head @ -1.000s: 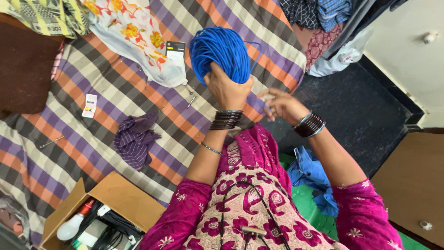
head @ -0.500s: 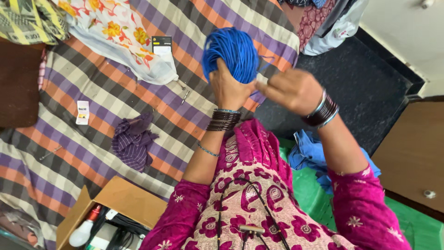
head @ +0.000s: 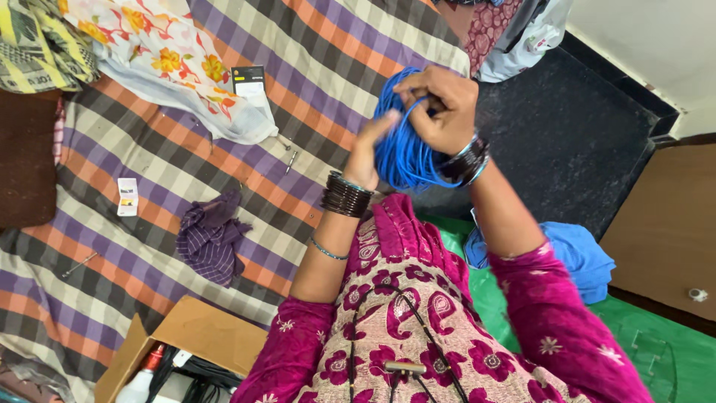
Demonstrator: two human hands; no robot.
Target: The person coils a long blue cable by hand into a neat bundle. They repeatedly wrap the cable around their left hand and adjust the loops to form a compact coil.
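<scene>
A coil of blue wire [head: 406, 153] is held up in front of me over the edge of a striped bed. My left hand [head: 367, 153] supports the coil from the left side, palm against it. My right hand [head: 438, 108] grips the top of the coil with its fingers curled over the strands. Both wrists carry stacks of dark bangles. Part of the coil is hidden behind my right hand.
The striped bedsheet [head: 149, 231] holds a purple cloth [head: 211, 237], a floral cloth [head: 160, 67], a small black-and-white box [head: 248, 80], a small white card [head: 127, 197] and loose screws. An open cardboard box [head: 195, 336] with a bulb and cables sits low left. Blue cloth [head: 578, 257] lies on a green seat.
My right hand rose from beside the coil to grip its top. The coil dropped lower and turned edge-on, and my left hand shifted to its left side.
</scene>
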